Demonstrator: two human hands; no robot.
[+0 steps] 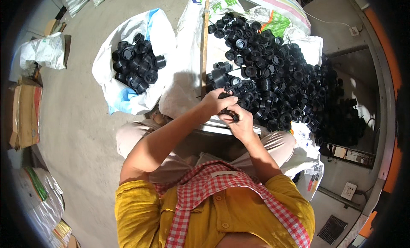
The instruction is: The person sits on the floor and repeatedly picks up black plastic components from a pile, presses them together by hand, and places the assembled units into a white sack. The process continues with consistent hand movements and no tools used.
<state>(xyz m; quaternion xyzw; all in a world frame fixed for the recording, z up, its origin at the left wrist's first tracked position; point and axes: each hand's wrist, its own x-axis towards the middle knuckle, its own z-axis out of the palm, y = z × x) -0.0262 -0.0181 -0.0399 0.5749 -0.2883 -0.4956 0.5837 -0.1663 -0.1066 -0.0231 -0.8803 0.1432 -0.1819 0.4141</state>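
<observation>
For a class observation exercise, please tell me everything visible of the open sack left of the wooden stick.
The open sack is white with blue patches at its far and near edges, and looks like thin plastic. Its crumpled mouth gapes upward around a heap of black parts. It rests on the grey floor; whether its right side touches the white sheeting is unclear.

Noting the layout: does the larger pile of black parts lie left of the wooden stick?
No, the larger pile lies right of the wooden stick.
</observation>
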